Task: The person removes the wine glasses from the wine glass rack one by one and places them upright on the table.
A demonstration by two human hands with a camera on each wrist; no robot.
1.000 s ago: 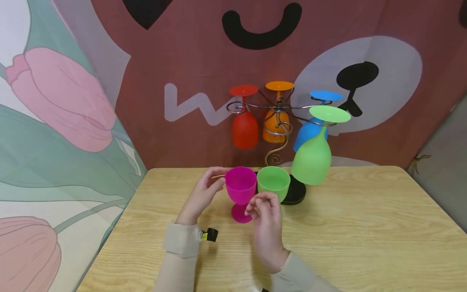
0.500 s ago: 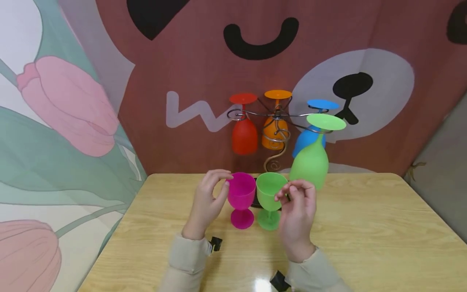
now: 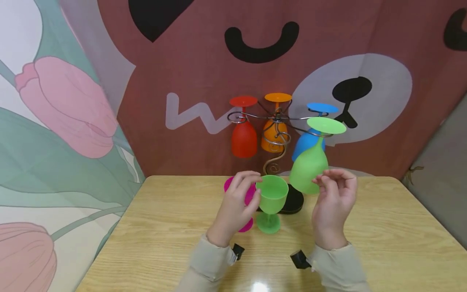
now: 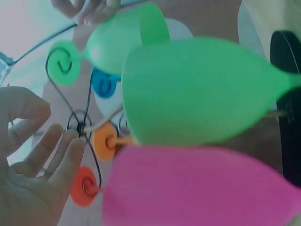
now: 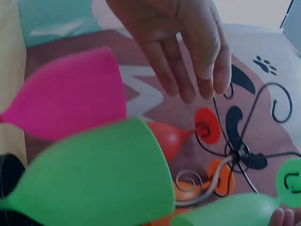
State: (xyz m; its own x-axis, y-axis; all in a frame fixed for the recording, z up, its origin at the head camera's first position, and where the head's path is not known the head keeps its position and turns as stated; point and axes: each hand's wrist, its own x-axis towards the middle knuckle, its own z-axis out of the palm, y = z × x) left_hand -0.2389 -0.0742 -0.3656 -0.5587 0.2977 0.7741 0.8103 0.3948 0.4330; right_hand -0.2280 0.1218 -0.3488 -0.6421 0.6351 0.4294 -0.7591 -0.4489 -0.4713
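My left hand (image 3: pixel 238 207), its fingers loosely bent, hovers in front of the magenta goblet (image 3: pixel 230 184) and hides much of it. Just right of those fingers a light green goblet (image 3: pixel 271 202) stands upright on the table. My right hand (image 3: pixel 335 207) is raised at the lower bowl of another green goblet (image 3: pixel 310 170), which hangs upside down and tilted from a metal rack (image 3: pixel 279 117). Its fingertips overlap that bowl; whether they touch it I cannot tell. In the left wrist view, my left hand (image 4: pixel 37 155) shows nothing in its grasp.
Red (image 3: pixel 244 140), orange (image 3: pixel 273 136) and blue (image 3: pixel 308 144) goblets hang upside down from the rack's curled arms. Its black base (image 3: pixel 293 200) sits behind the standing green goblet. A printed cloth (image 3: pixel 197 150) backs the wooden table (image 3: pixel 160 243).
My right hand has moved right, from in front of the standing green goblet to beside the hanging one. My left hand has shifted right from the magenta goblet's left side to in front of it.
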